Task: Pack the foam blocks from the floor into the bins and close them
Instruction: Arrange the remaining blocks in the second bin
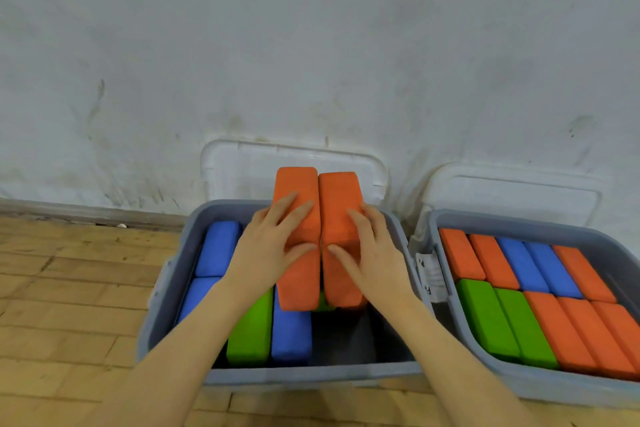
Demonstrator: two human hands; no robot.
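Two orange foam blocks stand side by side, tilted, above the middle grey bin (162, 302). My left hand (273, 243) grips the left orange block (298, 191), fingers spread over its face and thumb across it. In the same way my right hand (363, 246) grips the right orange block (337, 198). Inside this bin lie blue blocks (218, 246) at the left, a green block (251, 329) and another blue block (291, 333) near the front. The bin's right front part shows dark bare bottom (349, 340).
A second grey bin (519, 381) at the right is filled with orange, blue and green blocks. White lids (242, 163) lean on the scuffed wall behind both bins. The wooden floor (69, 288) stretches left and in front.
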